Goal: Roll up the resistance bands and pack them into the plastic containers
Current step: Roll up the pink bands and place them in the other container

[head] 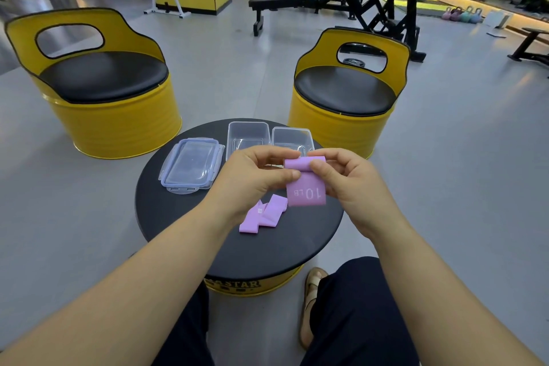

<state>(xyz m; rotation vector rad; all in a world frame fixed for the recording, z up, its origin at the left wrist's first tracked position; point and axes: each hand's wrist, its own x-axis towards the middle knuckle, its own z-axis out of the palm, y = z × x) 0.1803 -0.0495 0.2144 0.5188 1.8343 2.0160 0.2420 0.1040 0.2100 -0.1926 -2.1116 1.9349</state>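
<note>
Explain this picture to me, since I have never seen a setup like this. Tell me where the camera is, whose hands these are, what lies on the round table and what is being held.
There is no machine here. A person wears one wide-angle camera on the head, looking forward and down, so the bare arms reaching in from below are the wearer's own.

The left hand and right hand together pinch a purple resistance band printed "10 LB". Its top end is partly rolled up.

On the round black table lie a second purple band, loosely folded, two clear open containers at the far side, and what look like their clip lids, stacked on the left. Two yellow barrel seats stand on the gym floor beyond.
</note>
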